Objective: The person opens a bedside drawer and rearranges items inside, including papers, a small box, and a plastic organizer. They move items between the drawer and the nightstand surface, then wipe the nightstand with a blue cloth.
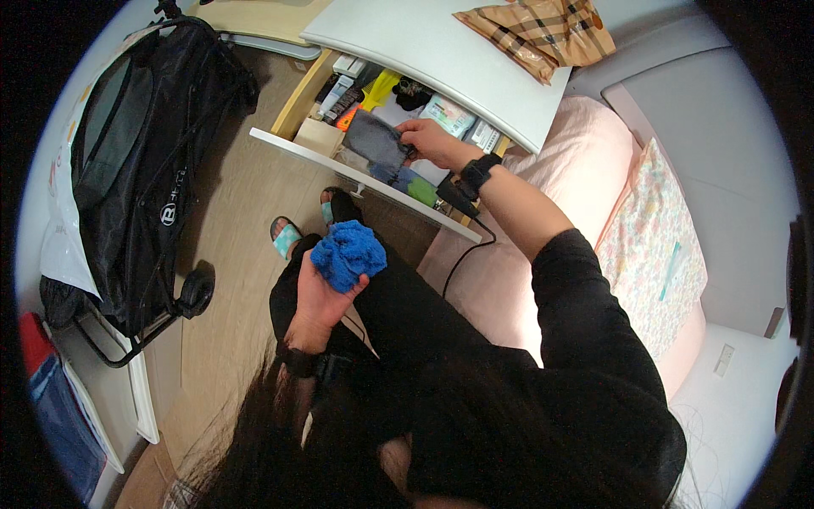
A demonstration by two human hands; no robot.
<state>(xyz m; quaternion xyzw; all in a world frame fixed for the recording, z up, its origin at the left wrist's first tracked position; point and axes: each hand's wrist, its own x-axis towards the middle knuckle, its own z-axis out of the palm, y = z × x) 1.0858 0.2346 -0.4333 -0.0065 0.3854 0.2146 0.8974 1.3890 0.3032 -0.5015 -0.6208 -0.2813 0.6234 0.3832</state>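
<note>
A crumpled blue cloth (349, 256) rests in my left hand (323, 294), above my lap. My right hand (434, 144) reaches into the pulled-out drawer (369, 180) and pinches the edge of a dark grey mesh pouch or cloth (376, 141). Around it in the drawer lie a yellow item (382, 88), a black fluffy hair tie (412, 94), a pack with a pale printed wrapper (448, 116), a white tube (336, 93), a beige box (318, 135) and a green item (421, 191). A black cable (463, 256) hangs over the drawer's right end.
A plaid plastic bag (540, 35) lies on the white cabinet top (420, 38). At the left stands a black folding cart (146, 159). On the right are a bed with pink bedding (572, 159) and a floral pillow (655, 254). My slippered feet are below the drawer front.
</note>
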